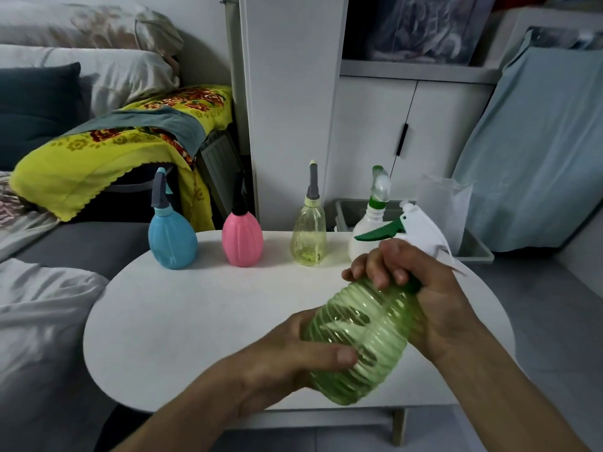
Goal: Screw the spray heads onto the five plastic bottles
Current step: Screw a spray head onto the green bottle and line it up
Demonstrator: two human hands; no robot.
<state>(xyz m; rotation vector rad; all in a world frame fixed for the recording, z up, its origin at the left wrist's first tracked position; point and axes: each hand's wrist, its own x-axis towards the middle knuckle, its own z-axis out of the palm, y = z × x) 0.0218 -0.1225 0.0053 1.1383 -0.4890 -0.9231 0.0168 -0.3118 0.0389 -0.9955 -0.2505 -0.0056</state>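
A ribbed green translucent bottle is held tilted above the white oval table. My left hand grips its lower body. My right hand wraps its neck and collar, just below the white spray head with a green trigger. Along the table's far edge stand a blue bottle, a pink bottle, a pale yellow bottle and a white bottle, each with a spray head on top. My right hand partly hides the white bottle.
A grey bin with a clear plastic bag sits behind the table at right. A sofa with a yellow floral blanket and pillows lies to the left. White cabinets stand behind.
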